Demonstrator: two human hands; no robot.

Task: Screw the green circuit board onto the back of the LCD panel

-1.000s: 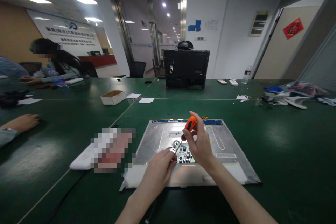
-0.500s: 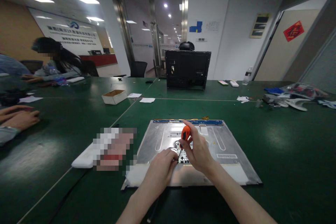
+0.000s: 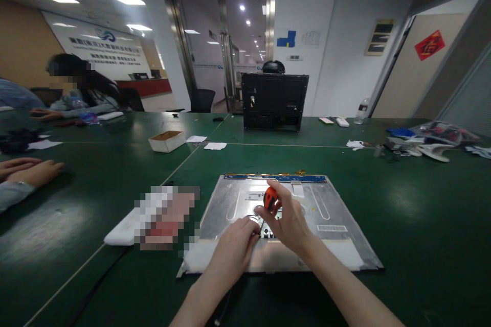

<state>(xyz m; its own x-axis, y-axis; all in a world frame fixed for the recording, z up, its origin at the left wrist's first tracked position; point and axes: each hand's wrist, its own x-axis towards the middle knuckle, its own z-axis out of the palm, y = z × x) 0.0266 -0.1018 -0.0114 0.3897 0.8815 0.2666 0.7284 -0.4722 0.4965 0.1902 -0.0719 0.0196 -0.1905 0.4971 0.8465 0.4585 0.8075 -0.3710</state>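
My right hand (image 3: pixel 287 220) is closed round the orange and black handle of a screwdriver (image 3: pixel 270 198). Its thin shaft points down at the small metal fittings in the middle of a silver display panel (image 3: pixel 333 217), which lies flat on the green table. My left hand (image 3: pixel 240 239) rests on the panel, its fingers pinched close to the screwdriver's tip. What those fingertips hold is hidden. Along the panel's far edge runs a blue circuit board strip (image 3: pixel 276 178).
Left of the panel lie a white object (image 3: pixel 123 227) and a blurred reddish one (image 3: pixel 169 219). A white open box (image 3: pixel 166 141), a black monitor housing (image 3: pixel 274 102) and a bottle (image 3: pixel 361 111) stand farther back. Another person's hands (image 3: pixel 36 172) rest at far left.
The screwdriver handle has tilted and dropped slightly, with my right thumb and fingers shifted round it. My left hand has stayed put. The other person's hands at left moved slightly right.
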